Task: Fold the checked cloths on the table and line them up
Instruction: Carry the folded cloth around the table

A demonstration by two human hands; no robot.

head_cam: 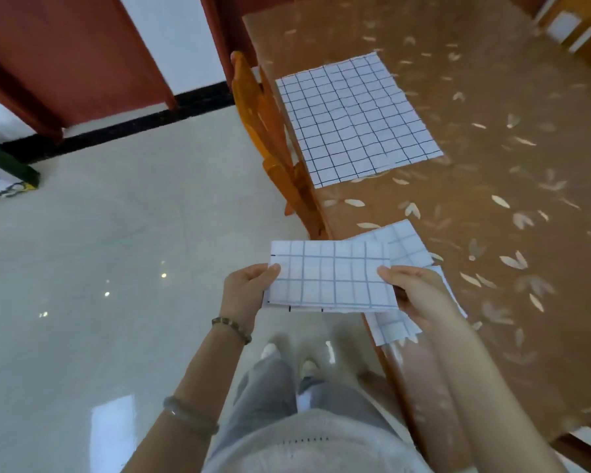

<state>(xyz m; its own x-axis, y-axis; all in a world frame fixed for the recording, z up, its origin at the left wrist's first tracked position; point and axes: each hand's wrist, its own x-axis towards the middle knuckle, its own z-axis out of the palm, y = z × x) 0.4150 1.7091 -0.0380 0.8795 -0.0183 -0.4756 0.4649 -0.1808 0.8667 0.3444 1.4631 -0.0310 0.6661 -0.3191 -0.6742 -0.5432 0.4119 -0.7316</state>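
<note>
The brown, leaf-patterned glossy worktop (pixel 492 148) serves as the landmark here. Off its near-left edge, over the pale tiled floor (pixel 116 233), the hands hold a white cloth with a blue-grey check, folded into a long flat strip (pixel 331 278), level in the air: the left hand (pixel 249 288) pinches its left end with the thumb on top, and the right hand (pixel 413 288) pinches its right end the same way. This cloth looks about half done, likely needing another fold and then setting down. On the worktop's near-left edge, just behind the held strip, lies a second white checked cloth, rumpled and partly overhanging the edge (pixel 403 244); whether it is folded I cannot tell. Farther along the same left edge a third white cloth with a dark grid lies fully spread and flat (pixel 355 121), not yet folded. So most of the work seems left, and no line is formed. An orange wooden chair (pixel 270 131) stands tight against the left edge beside the spread cloth, crowding that side; the middle and right of the worktop offer broad bare room for laying a row.
</note>
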